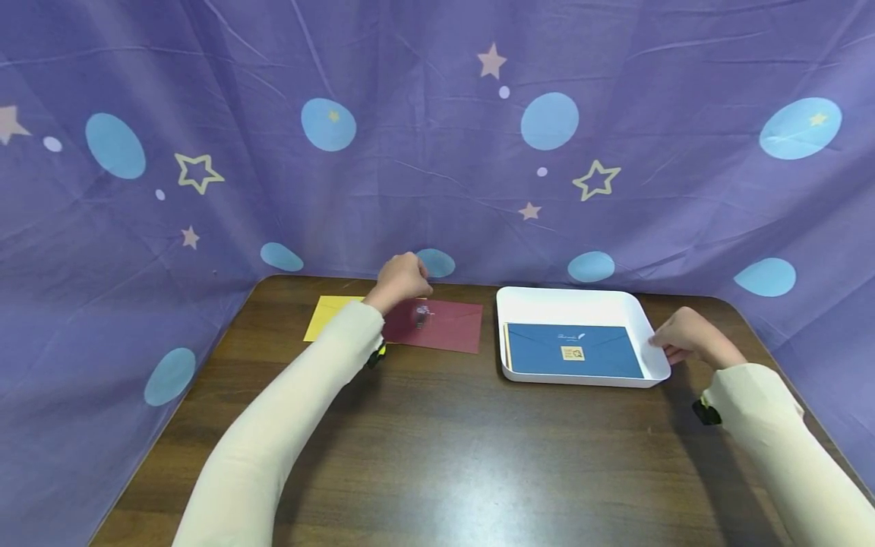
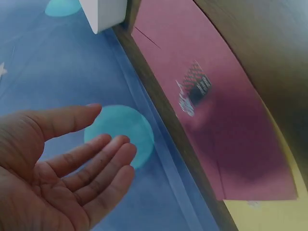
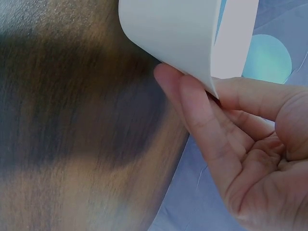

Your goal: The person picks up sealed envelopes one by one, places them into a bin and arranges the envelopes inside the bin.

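A maroon envelope (image 1: 451, 330) with a small label lies on the table, its left part over a yellow envelope (image 1: 330, 310). Above the maroon envelope hovers my left hand (image 1: 402, 282); in the left wrist view its fingers (image 2: 103, 180) are loosely bent, thumb apart, with nothing between them. My right hand (image 1: 690, 334) holds the right side of a white tray (image 1: 567, 304). In the right wrist view, the thumb lies at the tray's rim and the fingertips (image 3: 195, 94) come under its bottom edge. Inside the tray lies a blue envelope (image 1: 604, 353) with a square sticker, a yellow edge showing at its left.
The brown wooden table (image 1: 424, 441) reaches back to a purple curtain (image 1: 424, 190) with stars and blue spots. The tray stands to the right of the maroon envelope, a narrow strip of table between them. Each wrist wears a dark band (image 1: 706, 411).
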The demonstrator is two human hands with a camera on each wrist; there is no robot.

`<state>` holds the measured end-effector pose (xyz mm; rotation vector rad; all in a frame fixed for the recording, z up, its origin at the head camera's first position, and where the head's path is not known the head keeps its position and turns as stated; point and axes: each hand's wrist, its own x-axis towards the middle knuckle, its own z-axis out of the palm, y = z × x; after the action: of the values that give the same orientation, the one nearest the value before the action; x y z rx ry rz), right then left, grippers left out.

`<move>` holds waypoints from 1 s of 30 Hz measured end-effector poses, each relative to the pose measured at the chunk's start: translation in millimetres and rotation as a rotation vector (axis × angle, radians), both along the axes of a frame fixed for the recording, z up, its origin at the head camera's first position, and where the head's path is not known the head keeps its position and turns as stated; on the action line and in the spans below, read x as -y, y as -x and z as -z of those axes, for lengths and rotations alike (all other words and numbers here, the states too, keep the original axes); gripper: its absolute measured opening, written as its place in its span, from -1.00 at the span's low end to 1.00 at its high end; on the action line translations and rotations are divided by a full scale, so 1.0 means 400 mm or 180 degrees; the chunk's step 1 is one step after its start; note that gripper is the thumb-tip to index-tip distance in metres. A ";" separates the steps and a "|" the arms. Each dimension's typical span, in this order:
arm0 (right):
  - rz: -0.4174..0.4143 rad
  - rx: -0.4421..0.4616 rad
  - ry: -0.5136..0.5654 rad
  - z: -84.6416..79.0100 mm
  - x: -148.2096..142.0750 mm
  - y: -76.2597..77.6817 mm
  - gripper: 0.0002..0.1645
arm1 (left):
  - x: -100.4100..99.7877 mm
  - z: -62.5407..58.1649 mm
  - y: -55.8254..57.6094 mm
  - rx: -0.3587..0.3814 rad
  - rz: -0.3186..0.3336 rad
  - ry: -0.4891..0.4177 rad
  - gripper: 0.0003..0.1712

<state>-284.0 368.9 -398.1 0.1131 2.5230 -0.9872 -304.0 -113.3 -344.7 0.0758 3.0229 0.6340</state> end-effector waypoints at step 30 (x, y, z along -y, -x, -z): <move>0.0004 0.0059 -0.0017 0.004 -0.006 0.006 -0.66 | 0.178 0.029 0.019 0.1313 -0.0995 0.0051 -0.68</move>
<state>-286.5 371.1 -399.7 0.1248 2.5092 -0.9754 -311.6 -184.4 -356.2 -0.4755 2.6532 0.5601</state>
